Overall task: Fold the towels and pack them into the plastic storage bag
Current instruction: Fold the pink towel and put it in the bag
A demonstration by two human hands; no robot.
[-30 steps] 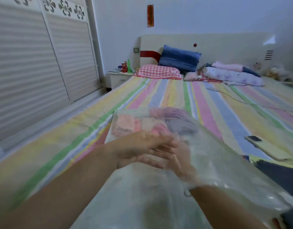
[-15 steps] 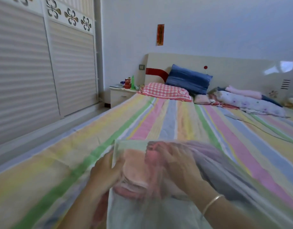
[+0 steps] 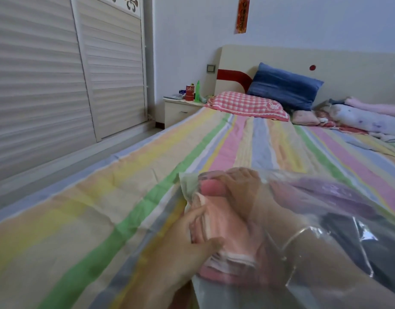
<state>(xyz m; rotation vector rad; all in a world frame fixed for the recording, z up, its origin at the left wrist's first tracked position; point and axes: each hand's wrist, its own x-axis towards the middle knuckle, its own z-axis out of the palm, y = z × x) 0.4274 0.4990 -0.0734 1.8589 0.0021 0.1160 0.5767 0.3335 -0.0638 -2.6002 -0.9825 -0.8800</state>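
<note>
The pink towels [image 3: 221, 221], folded into a soft layered stack with pale edges, lie with their long axis along the sheet's stripes, far end toward the cream headboard [image 3: 352, 70]. They sit inside the clear plastic storage bag [image 3: 187, 184], whose closed end points the same way. The left hand [image 3: 192, 244], outside the bag, grips the stack's left side through the film, with the fingers on top and the thumb at the near corner. The right hand [image 3: 243, 192] is inside the bag, a thin bangle [image 3: 296, 235] on its wrist, and curls its fingers over the stack's far end. A purple towel [image 3: 339, 195] lies just to the right, also bagged. Everything rests on the pastel-striped bedsheet [image 3: 92, 208], close to its near edge.
</note>
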